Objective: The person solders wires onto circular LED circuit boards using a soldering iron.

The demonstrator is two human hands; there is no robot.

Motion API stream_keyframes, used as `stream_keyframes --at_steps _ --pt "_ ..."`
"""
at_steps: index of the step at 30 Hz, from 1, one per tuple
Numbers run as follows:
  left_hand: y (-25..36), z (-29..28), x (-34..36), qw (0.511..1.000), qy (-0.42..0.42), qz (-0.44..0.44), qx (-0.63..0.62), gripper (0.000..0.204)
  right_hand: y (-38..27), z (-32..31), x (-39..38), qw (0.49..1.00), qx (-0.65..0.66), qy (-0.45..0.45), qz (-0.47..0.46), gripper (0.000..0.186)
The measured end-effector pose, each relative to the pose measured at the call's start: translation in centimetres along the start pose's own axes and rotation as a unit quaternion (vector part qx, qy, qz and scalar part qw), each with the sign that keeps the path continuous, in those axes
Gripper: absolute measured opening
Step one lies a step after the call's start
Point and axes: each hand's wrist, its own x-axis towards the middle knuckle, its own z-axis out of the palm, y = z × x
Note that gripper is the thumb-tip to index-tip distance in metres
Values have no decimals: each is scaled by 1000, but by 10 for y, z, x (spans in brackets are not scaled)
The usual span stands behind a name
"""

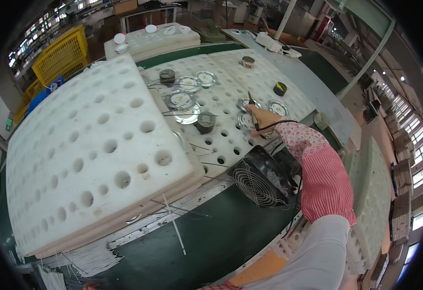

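Metal discs crowding right grip, black fan nearer, raised foam stack left, room over green tabletop

even light, bright windows at right, glints on silvery discs, strong fisheye curve toward black corners

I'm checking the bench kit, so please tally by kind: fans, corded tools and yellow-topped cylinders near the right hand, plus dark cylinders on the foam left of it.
Black fan: 1
Corded tool, in the right hand: 1
Yellow-topped cylinder: 1
Dark cylinders: 2
Total: 5
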Motion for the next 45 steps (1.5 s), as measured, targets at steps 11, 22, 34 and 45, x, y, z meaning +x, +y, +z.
stream_keyframes --at_steps 11,22,34,45 --pt "24 5 6 999 -13 50 6 47 25 39 9 945 -227 232 -34 62" --pt "23 4 2 998 10 61 -15 48 41 19 5 938 -221 267 -5 49" --pt "158 13 35 902 2 192 -386 25 13 -46 -65 897 -130 422 -26 50" --pt "201 4 72 830 -42 308 -462 34 26 39 -91 981 -85 111 -131 76"
